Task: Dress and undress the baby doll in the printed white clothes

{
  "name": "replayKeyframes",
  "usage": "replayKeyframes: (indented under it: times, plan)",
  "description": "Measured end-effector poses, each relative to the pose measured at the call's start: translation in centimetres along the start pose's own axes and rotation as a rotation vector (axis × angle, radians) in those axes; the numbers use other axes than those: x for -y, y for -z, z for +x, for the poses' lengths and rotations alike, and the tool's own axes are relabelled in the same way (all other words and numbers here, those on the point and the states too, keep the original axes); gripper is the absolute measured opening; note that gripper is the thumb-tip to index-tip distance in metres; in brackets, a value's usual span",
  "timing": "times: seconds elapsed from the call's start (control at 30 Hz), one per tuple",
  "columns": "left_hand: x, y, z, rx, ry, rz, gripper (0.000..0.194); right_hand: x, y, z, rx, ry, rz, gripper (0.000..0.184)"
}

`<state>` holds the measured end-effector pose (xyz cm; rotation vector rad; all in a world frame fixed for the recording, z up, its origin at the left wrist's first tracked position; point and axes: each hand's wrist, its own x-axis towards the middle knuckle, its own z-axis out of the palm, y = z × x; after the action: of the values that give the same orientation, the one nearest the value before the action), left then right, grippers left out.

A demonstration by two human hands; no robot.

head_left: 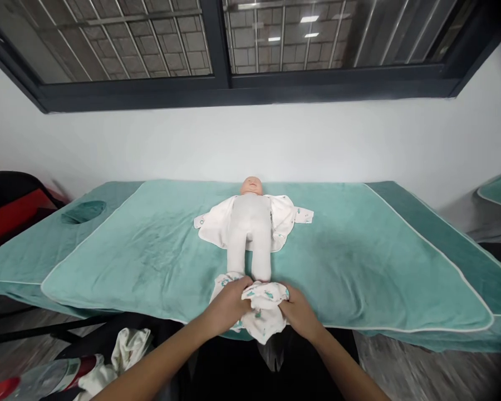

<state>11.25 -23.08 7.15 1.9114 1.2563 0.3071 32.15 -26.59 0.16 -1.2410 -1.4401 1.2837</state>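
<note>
A baby doll (251, 217) with a soft white body lies on its back on the green table cover, head toward the wall and legs toward me. Under its torso an open white baby shirt (282, 223) is spread, sleeves out to both sides. At the doll's feet are bunched white baby pants (264, 314) with a small green print. My left hand (230, 303) is closed on their left part, close to the doll's foot. On the other side, my right hand (301, 316) grips the gathered edge. The doll's feet are largely hidden by the cloth and my fingers.
The green cover (150, 239) lies over a long table with a face hole (83, 212) at its left. At lower left are a red-capped plastic bottle (45, 379) and crumpled white cloth (129, 348). A red and black chair (16, 211) stands left; a barred window (229, 83) is behind.
</note>
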Motion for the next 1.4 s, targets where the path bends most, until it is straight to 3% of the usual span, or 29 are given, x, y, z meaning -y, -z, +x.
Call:
replayKeyframes:
  times: [0.1,0.2,0.33,0.5,0.67,0.83,0.93,1.03,1.13,1.23,1.4]
  plan:
    - [-0.4,1.3,0.0,-0.029,0.007,-0.217,0.014,-0.5,0.9,0.7,0.093,-0.027,0.238,0.017]
    - [-1.0,1.8,0.9,-0.105,-0.004,-0.301,0.02,-0.5,1.8,2.5,0.109,0.006,0.327,0.019]
    - [-1.7,2.3,3.3,-0.257,-0.006,-0.272,0.02,0.5,3.0,6.0,0.028,0.128,0.17,0.015]
    - [-2.1,3.7,6.4,-0.334,-0.001,-0.177,0.019,1.2,3.8,10.1,-0.072,0.288,0.007,0.011]
    - [-1.5,5.1,7.7,-0.207,-0.094,0.0,0.02,-0.2,3.9,11.2,-0.087,0.256,0.083,0.007]
    - [0.1,5.9,9.5,-0.329,-0.164,0.266,0.028,-0.6,4.1,10.9,0.099,0.198,0.095,0.023]
    - [0.4,5.6,10.8,-0.367,-0.159,0.527,0.026,-0.5,4.0,11.1,0.061,0.218,0.11,0.027]
    - [-0.3,4.8,11.6,-0.331,-0.136,0.857,0.031,-0.8,3.8,11.3,0.001,0.235,0.162,0.029]
    - [-1.1,3.9,11.6,-0.293,-0.159,1.031,0.035,-1.2,3.8,11.3,-0.013,0.248,0.183,0.036]
    - [-1.4,3.5,10.9,-0.258,-0.163,1.008,0.035,-1.1,3.9,11.1,-0.011,0.251,0.225,0.038]
    - [-0.8,4.1,8.5,-0.144,-0.198,0.632,0.042,-0.7,3.9,10.8,-0.009,0.231,0.251,0.024]
